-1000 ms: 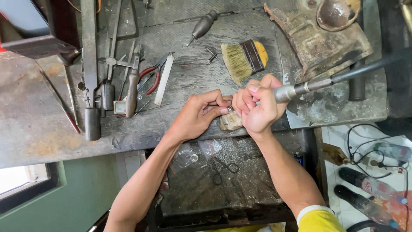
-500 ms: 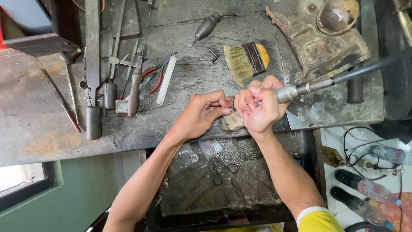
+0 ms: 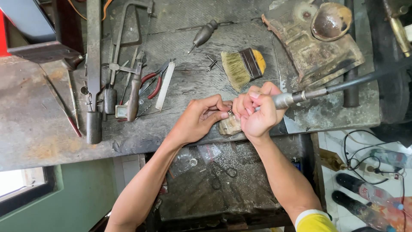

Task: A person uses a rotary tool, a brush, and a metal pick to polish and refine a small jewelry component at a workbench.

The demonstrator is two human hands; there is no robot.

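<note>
Near the middle of the frame the two hands meet over the front edge of a worn grey workbench (image 3: 51,129). The right hand (image 3: 257,112) is curled tight around a metal rotary handpiece (image 3: 288,99), whose dark flexible shaft (image 3: 369,76) runs off toward the upper right of the frame; the tool's tip points left, into the space between the hands, and is hidden behind the fingers. The left hand (image 3: 201,118) is closed in a pinch, thumb and fingertips pressed together on a very small piece (image 3: 230,112) — too small to say what it is — held right where the tip of the handpiece comes in. So the piece sits at the left fingertips, touching or just beside the right knuckles. Directly below that meeting point a pale wooden peg (image 3: 229,126) juts from the bench edge, and both hands lie against it. Just above the hands lies a flat brush (image 3: 243,67) with pale bristles and a yellow-ended handle. To the left of the frame a cluster of tools lies together — red-handled pliers (image 3: 152,81), a saw frame (image 3: 124,30) and a long steel bar (image 3: 93,64). Below the bench edge, between the forearms, an open drawer (image 3: 214,189) holds small scissors (image 3: 223,172).
</note>
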